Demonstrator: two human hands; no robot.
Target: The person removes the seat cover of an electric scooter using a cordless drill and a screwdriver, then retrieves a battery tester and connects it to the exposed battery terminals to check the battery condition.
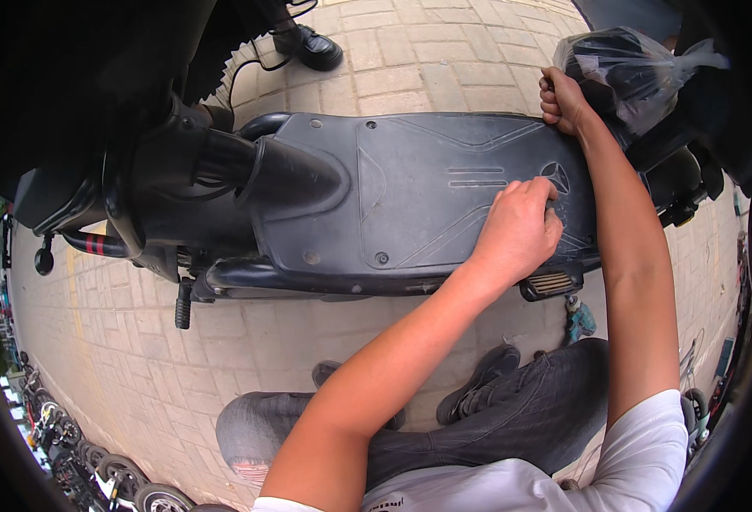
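The black plastic footboard (414, 185) of an electric scooter spans the middle of the head view, with corner screws and a round emblem (555, 176). My left hand (522, 227) is over its right part, beside the emblem, fingers curled down. Something small and dark shows at its fingertips, too hidden to name. At the footboard's far right corner, my right hand (565, 101) is bent into a fist close to a tied clear plastic bag (632, 73) with dark things inside. Whether that fist grips anything cannot be made out.
A teal cordless power tool (579, 320) is on the paving below a ribbed foot peg (547, 285). Another person's black shoe (315, 50) stands across the scooter. Parked two-wheelers (113, 477) line the lower left. My knees and shoes (485, 377) are close to the near side.
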